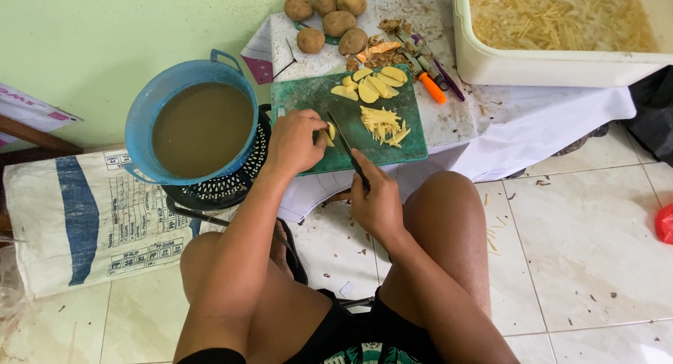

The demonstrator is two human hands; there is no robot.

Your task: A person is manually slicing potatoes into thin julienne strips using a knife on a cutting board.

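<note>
My left hand [294,141] presses a pale potato slice [329,133] onto the near left part of a green cutting board [312,97]. My right hand [377,199] grips a dark-handled knife [348,148]; its blade lies on the board just right of that slice. A pile of cut potato sticks [383,124] sits on the board to the right of the blade. Several peeled potato slices [372,85] lie at the board's far edge.
Several whole unpeeled potatoes [328,17] lie beyond the board, beside peels and an orange-handled peeler [430,85]. A blue pot of murky water [196,125] stands left. A white tub of potato sticks in water [561,27] is far right. A printed sack [84,217] lies on the tiled floor.
</note>
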